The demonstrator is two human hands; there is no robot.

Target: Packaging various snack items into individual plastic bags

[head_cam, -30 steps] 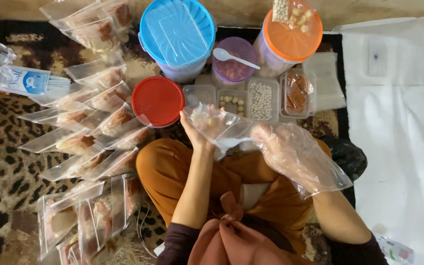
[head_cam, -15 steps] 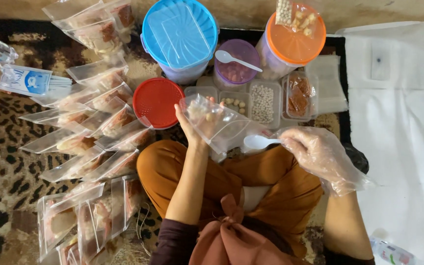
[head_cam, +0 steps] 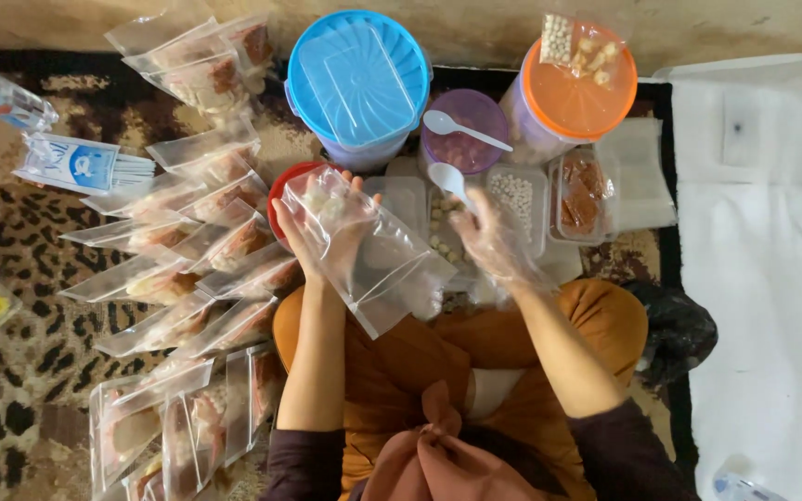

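Head view: clear, crinkled plastic bag (head_cam: pixel 373 255)

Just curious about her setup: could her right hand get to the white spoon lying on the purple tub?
Probably yes. The right hand is just below the purple tub, and the white spoon lies uncovered on top with nothing between them.

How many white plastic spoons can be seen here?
2: one white spoon lies across the purple container; the other spoon is in the gloved right hand. Others may be hidden.
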